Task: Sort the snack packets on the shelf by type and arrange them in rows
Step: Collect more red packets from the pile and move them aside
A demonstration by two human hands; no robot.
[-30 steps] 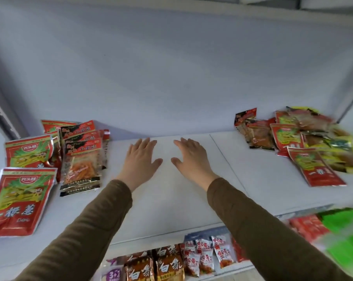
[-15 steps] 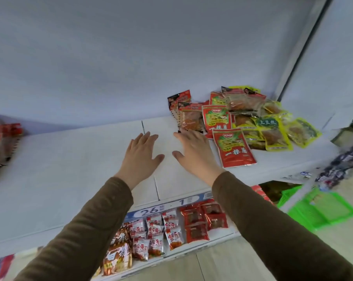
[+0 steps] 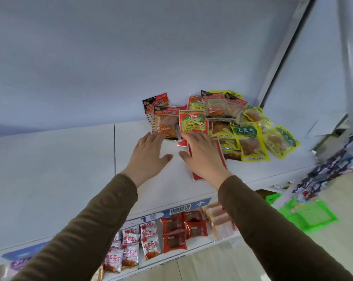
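The view has swung right along the white shelf [image 3: 50, 159]: a second ago both hands hovered over bare shelf between two groups of packets, and now the left-hand group is out of sight and the mixed pile of snack packets [image 3: 222, 126] fills the middle of the view. The right hand [image 3: 204, 153] has come over the nearest large red packet [image 3: 198, 173], fingers spread and fairly straight above it; whether they press it cannot be told. The left hand [image 3: 149, 151] is spread flat just beside it, fingertips reaching the edge of a clear orange-strip packet [image 3: 165, 124]. Neither hand grips anything. Behind them lie another red packet [image 3: 193, 121] and several yellow-green packets [image 3: 248, 138], overlapping unsorted. The sorting of this pile appears about to begin, likely with the red packet.
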